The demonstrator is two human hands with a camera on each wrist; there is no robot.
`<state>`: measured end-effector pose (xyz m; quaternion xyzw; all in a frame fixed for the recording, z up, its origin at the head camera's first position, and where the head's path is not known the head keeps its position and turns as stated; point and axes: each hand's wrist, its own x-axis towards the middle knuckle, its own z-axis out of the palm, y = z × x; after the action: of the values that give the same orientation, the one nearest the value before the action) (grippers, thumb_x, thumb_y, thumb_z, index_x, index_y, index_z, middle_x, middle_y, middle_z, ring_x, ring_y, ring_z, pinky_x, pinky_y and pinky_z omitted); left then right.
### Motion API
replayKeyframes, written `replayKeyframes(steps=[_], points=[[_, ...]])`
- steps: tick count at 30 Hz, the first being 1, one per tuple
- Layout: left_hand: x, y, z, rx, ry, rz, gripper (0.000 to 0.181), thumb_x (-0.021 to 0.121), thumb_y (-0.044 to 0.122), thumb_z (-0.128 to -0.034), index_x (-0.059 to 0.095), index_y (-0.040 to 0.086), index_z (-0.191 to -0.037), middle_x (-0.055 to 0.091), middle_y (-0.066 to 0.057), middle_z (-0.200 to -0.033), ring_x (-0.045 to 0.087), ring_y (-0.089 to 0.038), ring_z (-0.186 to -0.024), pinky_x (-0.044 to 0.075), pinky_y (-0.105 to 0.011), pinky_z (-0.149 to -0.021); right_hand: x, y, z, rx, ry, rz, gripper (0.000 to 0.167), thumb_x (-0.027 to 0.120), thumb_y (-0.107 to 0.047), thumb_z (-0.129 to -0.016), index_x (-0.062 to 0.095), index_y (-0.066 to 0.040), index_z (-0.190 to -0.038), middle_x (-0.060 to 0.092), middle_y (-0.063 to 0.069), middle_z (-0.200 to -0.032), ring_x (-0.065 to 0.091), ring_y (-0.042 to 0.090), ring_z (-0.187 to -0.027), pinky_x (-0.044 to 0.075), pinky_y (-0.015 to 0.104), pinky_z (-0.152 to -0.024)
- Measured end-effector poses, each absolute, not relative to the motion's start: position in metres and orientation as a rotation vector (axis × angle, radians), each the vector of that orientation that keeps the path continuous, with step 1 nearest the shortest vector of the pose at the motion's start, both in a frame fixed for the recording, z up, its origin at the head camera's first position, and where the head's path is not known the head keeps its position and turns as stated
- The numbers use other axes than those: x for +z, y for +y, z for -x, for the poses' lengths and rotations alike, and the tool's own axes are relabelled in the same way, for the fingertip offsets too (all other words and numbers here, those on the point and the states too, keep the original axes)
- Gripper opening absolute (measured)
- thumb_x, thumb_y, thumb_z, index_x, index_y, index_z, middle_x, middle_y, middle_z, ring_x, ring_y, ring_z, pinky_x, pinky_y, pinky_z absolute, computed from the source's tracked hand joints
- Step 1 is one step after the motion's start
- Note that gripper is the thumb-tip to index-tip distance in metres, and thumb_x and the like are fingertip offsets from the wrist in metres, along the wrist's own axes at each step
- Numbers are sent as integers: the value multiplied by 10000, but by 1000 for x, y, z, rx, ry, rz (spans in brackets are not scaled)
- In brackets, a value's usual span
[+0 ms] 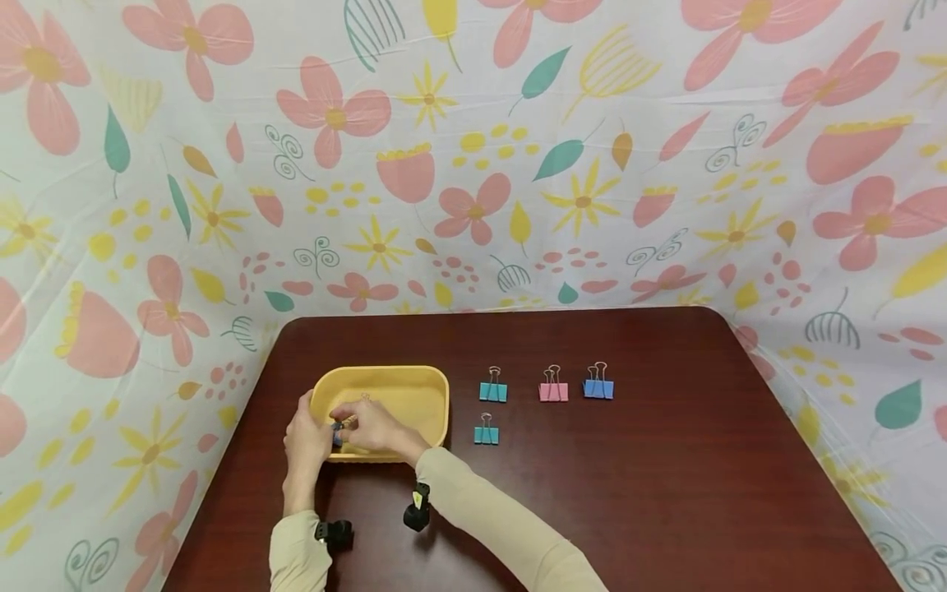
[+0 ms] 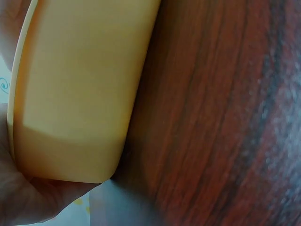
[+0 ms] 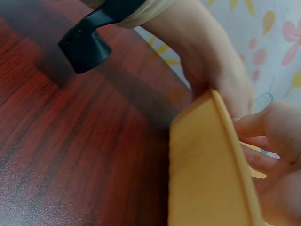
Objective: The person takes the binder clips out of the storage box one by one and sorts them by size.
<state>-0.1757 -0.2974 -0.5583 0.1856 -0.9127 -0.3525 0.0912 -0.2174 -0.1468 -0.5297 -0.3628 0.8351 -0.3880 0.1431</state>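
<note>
A yellow plastic tray (image 1: 418, 403) stands on the left part of the table. My left hand (image 1: 307, 440) grips its left end; in the left wrist view that hand (image 2: 28, 200) wraps round the tray's corner. My right hand (image 1: 373, 427) reaches over the near wall into the tray and pinches a small blue binder clip (image 1: 337, 436) near the left wall. The fingers partly hide this clip. Thin wire handles (image 1: 366, 396) show just behind the right hand. In the right wrist view, the right hand (image 3: 280, 146) is inside the rim, and the clip is hidden.
Right of the tray stand two teal binder clips, one farther (image 1: 493, 391) and one nearer (image 1: 486, 435), then a pink one (image 1: 553, 391) and a blue one (image 1: 598, 388). A flowered cloth (image 1: 473, 164) hangs behind and beside the dark wooden table (image 1: 666, 493).
</note>
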Motion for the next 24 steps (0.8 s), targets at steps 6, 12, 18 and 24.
replayKeyframes(steps=[6, 12, 18, 24], points=[[-556, -295, 177, -1067, -2723, -552, 687, 550, 12, -879, 345, 68, -1532, 543, -323, -1386, 542, -555, -1180, 390, -694, -959, -532, -148, 210, -1001, 2427, 1138, 370, 674, -83, -918, 694, -106, -1287, 763, 79, -1066, 443, 44, -605, 424, 149, -832], [-556, -296, 177, -1063, -2720, -565, 685, 535, 8, -870, 350, 65, -1526, 550, -325, -1368, 554, -547, -1151, 391, -682, -950, -534, -146, 208, -997, 2515, 1186, 251, 669, -10, -871, 778, -96, -1079, 779, 4, -1015, 653, 41, -780, 434, 102, -787], [-556, -297, 176, -1064, -2731, -580, 693, 491, -20, -857, 342, 53, -1530, 556, -342, -1340, 566, -524, -1091, 377, -670, -947, -537, -143, 210, -931, 2637, 1245, 151, 733, -62, -845, 828, -167, -896, 784, -112, -884, 660, 5, -856, 438, 142, -939], [-555, -297, 176, -1052, -2745, -579, 698, 493, -12, -853, 333, 51, -1529, 553, -342, -1345, 550, -543, -1140, 365, -683, -976, -535, -138, 212, -982, 2646, 1211, 46, 803, -149, -848, 828, -181, -827, 776, -114, -840, 628, -40, -780, 411, 52, -715]])
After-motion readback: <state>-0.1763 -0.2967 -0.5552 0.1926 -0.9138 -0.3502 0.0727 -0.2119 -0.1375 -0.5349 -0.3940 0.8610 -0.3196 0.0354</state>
